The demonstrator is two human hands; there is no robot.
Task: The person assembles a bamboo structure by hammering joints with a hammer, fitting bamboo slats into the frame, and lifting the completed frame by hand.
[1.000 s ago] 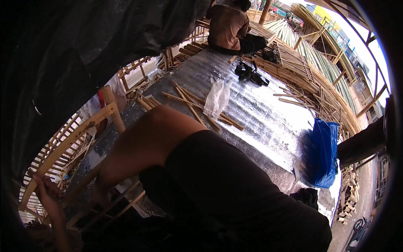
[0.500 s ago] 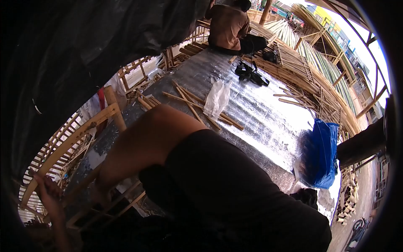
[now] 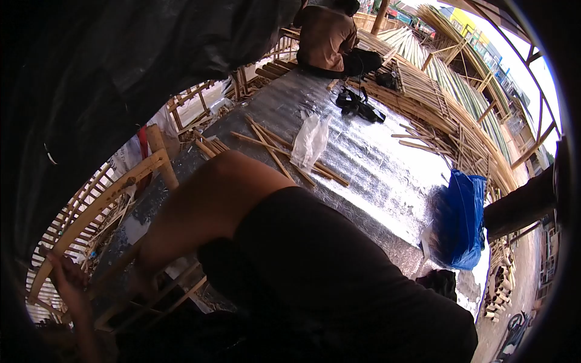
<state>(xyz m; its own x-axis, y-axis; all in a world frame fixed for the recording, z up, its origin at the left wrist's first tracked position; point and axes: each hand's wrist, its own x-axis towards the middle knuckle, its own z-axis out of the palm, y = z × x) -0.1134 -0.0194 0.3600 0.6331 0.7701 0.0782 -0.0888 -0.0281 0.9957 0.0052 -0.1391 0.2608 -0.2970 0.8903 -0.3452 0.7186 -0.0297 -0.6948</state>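
My left hand [image 3: 71, 279] is at the lower left, in shadow, its fingers curled inward. What they close on, if anything, is too dark to make out. Beside it runs a curved bamboo strip [image 3: 91, 209], part of a chair-like frame with a thin slatted surface [image 3: 82, 202]. An upright bamboo post [image 3: 162, 154] meets the strip's upper end. Close to my bent leg [image 3: 212, 193], darker wooden bars [image 3: 163, 296] cross low in the view. My right hand does not show.
Silver foil sheeting [image 3: 375, 175] covers the floor, with bamboo sticks [image 3: 272, 151], a clear plastic bag [image 3: 311, 142], black straps [image 3: 360, 106] and a blue bag [image 3: 463, 221] on it. A seated person [image 3: 324, 39] faces away near stacked bamboo [image 3: 436, 109]. Black sheeting [image 3: 139, 66] hangs at upper left.
The whole view has shifted very slightly to the left. My left hand stays beside the curved bamboo strip, with little visible movement.
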